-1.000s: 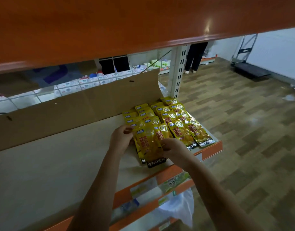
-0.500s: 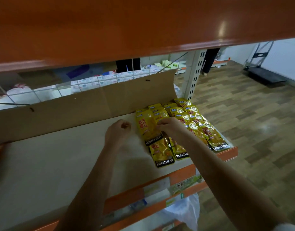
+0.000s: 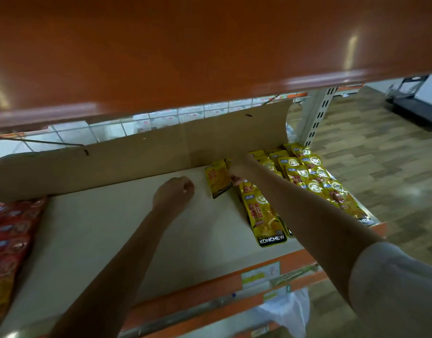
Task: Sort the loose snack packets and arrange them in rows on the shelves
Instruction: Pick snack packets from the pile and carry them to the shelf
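Shelf [image 3: 107,240], centre frame: yellow packet [image 3: 218,179] at back, long axis front-to-back, just left of right hand [image 3: 236,170], fingers pinching its right edge; left hand [image 3: 173,193] nearby, loosely curled, holding nothing; packet rows [image 3: 307,176] lie right

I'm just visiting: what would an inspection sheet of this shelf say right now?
Surface: beige shelf board with an orange front edge, much of it bare.
Job's things: yellow packets in rows at the right end; one yellow packet set apart by the cardboard backing.
Clutter: red packets at the left edge.
Hands: right hand pinches the lone packet; left hand loosely curled, holding nothing.
Cables: nothing seen.
Surroundings: orange shelf overhead, wood-pattern floor.
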Available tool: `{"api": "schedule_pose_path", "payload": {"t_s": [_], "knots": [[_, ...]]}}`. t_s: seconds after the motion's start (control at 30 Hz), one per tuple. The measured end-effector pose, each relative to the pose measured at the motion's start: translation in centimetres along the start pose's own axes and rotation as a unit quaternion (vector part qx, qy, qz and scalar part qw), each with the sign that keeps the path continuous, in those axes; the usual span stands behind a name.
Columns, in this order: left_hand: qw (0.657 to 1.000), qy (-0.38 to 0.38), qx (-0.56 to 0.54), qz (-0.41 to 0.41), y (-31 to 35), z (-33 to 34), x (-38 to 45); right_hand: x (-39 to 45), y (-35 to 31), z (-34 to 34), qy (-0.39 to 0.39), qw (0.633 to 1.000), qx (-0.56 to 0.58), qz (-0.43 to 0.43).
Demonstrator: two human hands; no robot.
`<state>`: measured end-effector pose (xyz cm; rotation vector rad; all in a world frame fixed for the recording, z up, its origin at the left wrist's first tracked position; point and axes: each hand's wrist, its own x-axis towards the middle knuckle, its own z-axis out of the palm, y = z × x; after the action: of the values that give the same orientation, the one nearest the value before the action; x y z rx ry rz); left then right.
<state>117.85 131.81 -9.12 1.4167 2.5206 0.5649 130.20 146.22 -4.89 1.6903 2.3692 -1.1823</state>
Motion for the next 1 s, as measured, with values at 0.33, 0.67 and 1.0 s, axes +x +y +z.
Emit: {"api": "schedule_pose_path", "payload": {"t_s": [0.33,0.67,1.0], "knots": [[0.998,0.005,0.033,0.048,0.6,0.3,-0.4,-0.6,-0.4,0.6,0.088,0.991,-0.084,-0.051],[0.994,0.008,0.087,0.073,2.8,1.8,-1.1,-0.9,0.1,0.5,0.154,0.952,-0.229,-0.133],[0.994,-0.003,0.108,-0.006,6.1,3.1,-1.7,-0.6,1.9,-1.4,0.105,0.928,-0.255,-0.252]]}}
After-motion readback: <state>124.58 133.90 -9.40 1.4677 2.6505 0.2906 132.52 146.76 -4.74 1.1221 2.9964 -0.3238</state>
